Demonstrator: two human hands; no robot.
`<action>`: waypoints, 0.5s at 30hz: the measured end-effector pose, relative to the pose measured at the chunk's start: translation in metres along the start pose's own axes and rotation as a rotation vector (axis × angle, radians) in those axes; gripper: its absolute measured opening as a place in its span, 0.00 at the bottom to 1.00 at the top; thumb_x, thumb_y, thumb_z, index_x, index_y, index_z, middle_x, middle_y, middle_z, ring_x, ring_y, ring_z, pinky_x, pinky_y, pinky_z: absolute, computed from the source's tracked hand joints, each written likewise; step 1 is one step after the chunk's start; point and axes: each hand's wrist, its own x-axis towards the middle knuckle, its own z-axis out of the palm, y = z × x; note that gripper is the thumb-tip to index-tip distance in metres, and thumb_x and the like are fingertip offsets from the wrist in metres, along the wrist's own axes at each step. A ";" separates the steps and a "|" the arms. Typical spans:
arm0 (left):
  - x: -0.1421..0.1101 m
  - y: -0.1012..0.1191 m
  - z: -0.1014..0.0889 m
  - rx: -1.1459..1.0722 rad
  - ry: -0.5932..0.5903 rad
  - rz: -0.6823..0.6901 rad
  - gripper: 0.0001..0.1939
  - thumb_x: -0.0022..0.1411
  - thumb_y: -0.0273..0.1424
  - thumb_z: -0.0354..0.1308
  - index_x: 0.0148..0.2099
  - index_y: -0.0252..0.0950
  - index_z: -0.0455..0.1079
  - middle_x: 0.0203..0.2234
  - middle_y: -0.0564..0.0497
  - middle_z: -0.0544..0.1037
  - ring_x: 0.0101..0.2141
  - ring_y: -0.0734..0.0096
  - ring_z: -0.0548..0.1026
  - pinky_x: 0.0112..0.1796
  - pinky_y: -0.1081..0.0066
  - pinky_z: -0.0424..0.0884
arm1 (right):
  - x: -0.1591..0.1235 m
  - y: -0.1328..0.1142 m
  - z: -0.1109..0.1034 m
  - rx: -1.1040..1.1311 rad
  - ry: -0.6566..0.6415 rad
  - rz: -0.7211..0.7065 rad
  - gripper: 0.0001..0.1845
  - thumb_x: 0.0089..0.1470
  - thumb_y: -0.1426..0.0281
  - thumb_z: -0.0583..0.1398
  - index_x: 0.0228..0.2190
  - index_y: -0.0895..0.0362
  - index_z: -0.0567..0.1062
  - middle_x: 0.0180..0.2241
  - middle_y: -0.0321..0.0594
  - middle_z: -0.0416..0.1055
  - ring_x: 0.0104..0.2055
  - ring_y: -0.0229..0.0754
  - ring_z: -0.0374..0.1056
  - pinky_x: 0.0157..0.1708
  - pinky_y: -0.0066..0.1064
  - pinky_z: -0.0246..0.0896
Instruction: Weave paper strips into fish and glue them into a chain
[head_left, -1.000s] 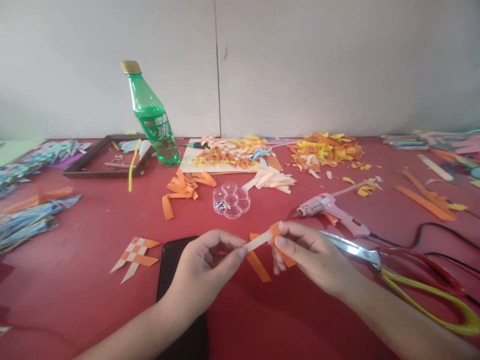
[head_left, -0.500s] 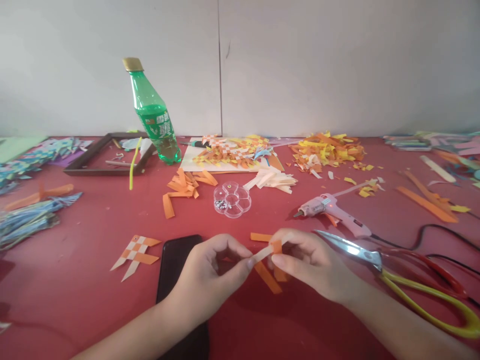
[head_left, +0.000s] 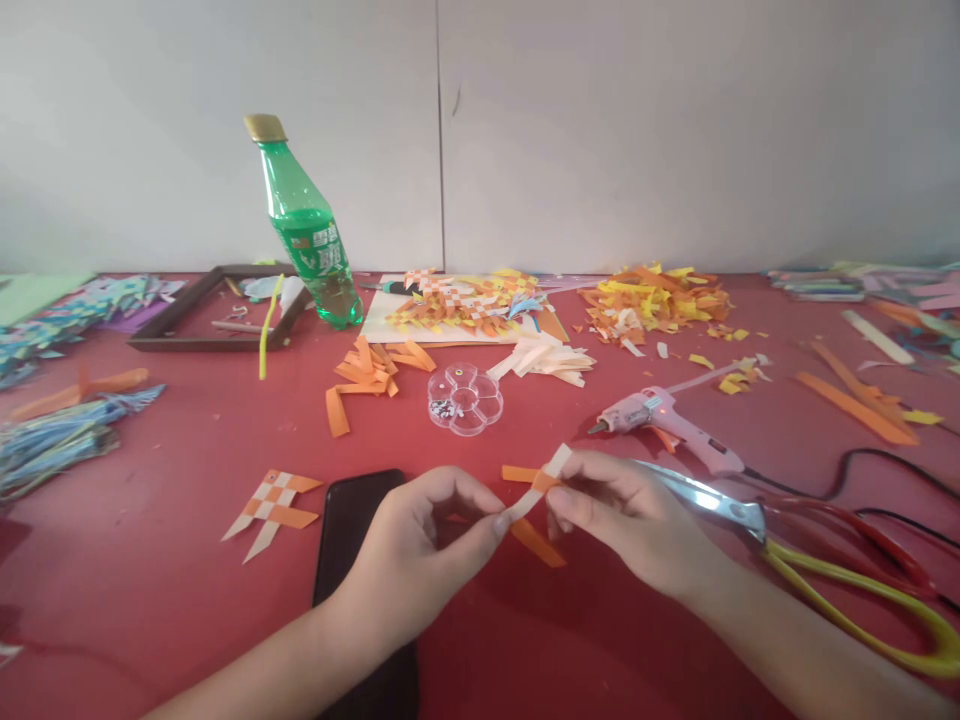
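Observation:
Between thumb and fingers, my left hand (head_left: 442,550) pinches the lower end of a white paper strip (head_left: 558,460). My right hand (head_left: 619,520) is closed on an orange paper strip (head_left: 545,482), which wraps across the white one. The white strip's far end sticks up past the orange band. Just beneath my hands, another orange strip (head_left: 537,543) slants on the red table, partly hidden by my fingers. Left of my left hand lies a woven orange-and-white paper fish (head_left: 271,508). A black phone (head_left: 352,530) is partly under my left wrist.
Scissors (head_left: 720,500) and a pink glue gun (head_left: 667,420) with a cord lie at right. A clear flower-shaped tray (head_left: 465,400) stands ahead, near orange strips (head_left: 367,372) and white strips (head_left: 546,358). Behind are a green bottle (head_left: 311,240), a dark frame (head_left: 161,322) and paper scraps (head_left: 656,300).
The orange strip has been wrapped round the white strip and its loose part no longer hangs down in view. My right fingers shifted slightly right, baring the white strip's upper end.

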 end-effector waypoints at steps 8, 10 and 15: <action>0.001 -0.005 0.001 -0.044 -0.013 -0.010 0.05 0.60 0.31 0.63 0.37 0.38 0.70 0.31 0.52 0.80 0.33 0.73 0.78 0.34 0.76 0.72 | -0.002 0.003 0.002 -0.050 -0.025 0.003 0.13 0.58 0.59 0.61 0.30 0.55 0.77 0.23 0.35 0.70 0.25 0.35 0.65 0.24 0.25 0.61; 0.001 -0.006 0.002 -0.029 0.001 -0.011 0.07 0.59 0.31 0.63 0.40 0.38 0.69 0.30 0.53 0.80 0.33 0.74 0.78 0.33 0.77 0.71 | -0.003 0.004 0.003 -0.057 -0.028 0.015 0.13 0.58 0.60 0.61 0.30 0.55 0.78 0.24 0.35 0.70 0.25 0.34 0.65 0.24 0.25 0.60; 0.000 -0.005 0.003 -0.021 0.005 0.004 0.08 0.60 0.33 0.63 0.40 0.38 0.68 0.28 0.54 0.80 0.31 0.75 0.78 0.32 0.78 0.70 | -0.004 0.006 0.005 -0.054 -0.057 0.020 0.14 0.59 0.59 0.60 0.31 0.56 0.78 0.25 0.35 0.70 0.26 0.34 0.63 0.25 0.25 0.59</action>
